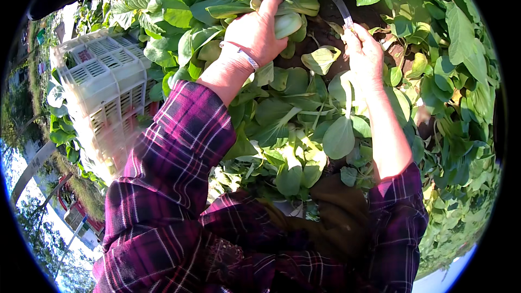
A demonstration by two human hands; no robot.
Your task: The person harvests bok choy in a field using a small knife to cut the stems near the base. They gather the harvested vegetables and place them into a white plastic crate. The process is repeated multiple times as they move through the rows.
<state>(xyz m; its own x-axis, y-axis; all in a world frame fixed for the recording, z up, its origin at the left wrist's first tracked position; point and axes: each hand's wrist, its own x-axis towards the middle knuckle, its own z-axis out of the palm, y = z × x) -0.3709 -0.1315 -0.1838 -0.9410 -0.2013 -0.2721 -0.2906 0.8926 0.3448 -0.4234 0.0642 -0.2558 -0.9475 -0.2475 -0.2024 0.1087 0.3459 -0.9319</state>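
My left hand (256, 32), with a bracelet at the wrist, grips a leafy green head with a pale, thick base (287, 25), which looks like bok choy. More of its stalks and broad leaves spread beyond my fingers at the top. To the right, my right hand (363, 47) is closed on the handle end of a curved blade, like a sickle (340, 5). The blade points up and left over dark soil, towards the plants. A yellowing leaf (320, 60) lies between my hands.
Leafy green plants (338, 137) grow close around and below my hands. A white slatted plastic crate (118, 77) stands at the left. Broader-leaved plants (462, 36) rise on the right. A brown cloth or garment (342, 215) shows by my body.
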